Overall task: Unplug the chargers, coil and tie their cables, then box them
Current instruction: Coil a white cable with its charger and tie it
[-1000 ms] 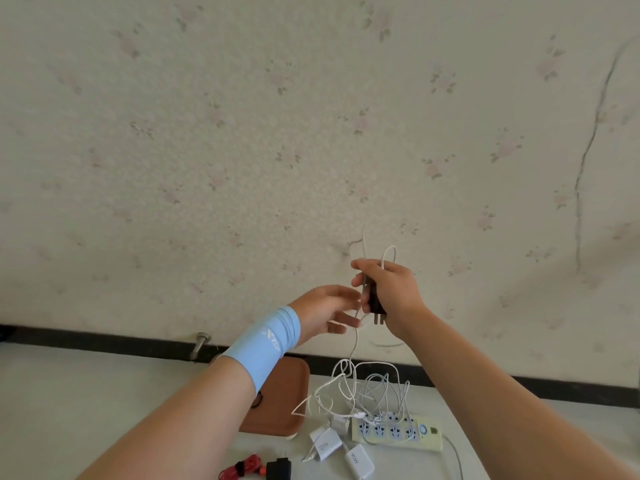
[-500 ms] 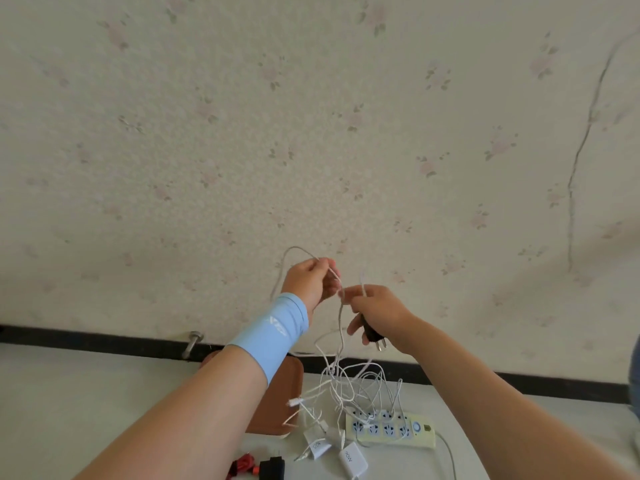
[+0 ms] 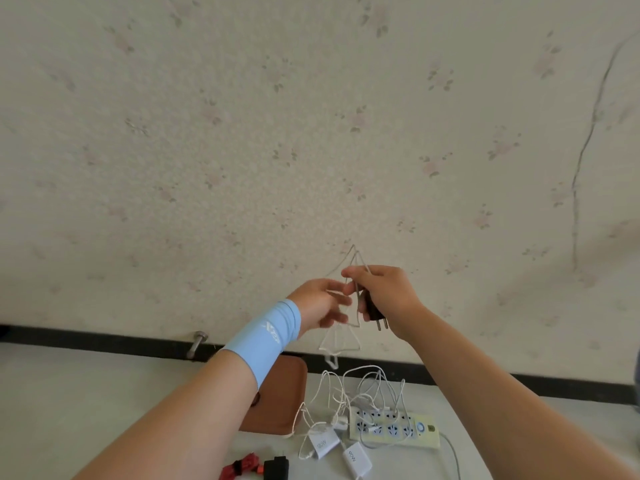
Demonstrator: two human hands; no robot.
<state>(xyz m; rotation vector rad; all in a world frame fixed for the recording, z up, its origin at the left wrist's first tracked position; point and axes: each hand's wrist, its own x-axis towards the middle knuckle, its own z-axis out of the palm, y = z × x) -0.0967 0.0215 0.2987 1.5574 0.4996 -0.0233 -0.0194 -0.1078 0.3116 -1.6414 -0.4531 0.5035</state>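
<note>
Coiling a thin white cable point(image 3: 341, 341) in the air, well above the counter point(image 3: 86, 393)

The right hand point(image 3: 384, 296) is curling its fingers round a black charger point(image 3: 372, 308), prongs pointing down, and pinching the tops of the cable loops against it. The left hand point(image 3: 320, 303) is reaching in just beside those loops, too blurred to tell whether it is pinching the cable. The cable is looking light, soft and springy, so I judge the loops are wanting a grip where they cross, while the hard charger is giving the firm hold. Below the left hand a brown box point(image 3: 277, 393) is lying on the counter, its inside hidden. Below the right hand a power strip point(image 3: 394, 427) is carrying a tangle of white leads point(image 3: 363, 386), with two white chargers point(image 3: 323, 445) lying beside it
</note>
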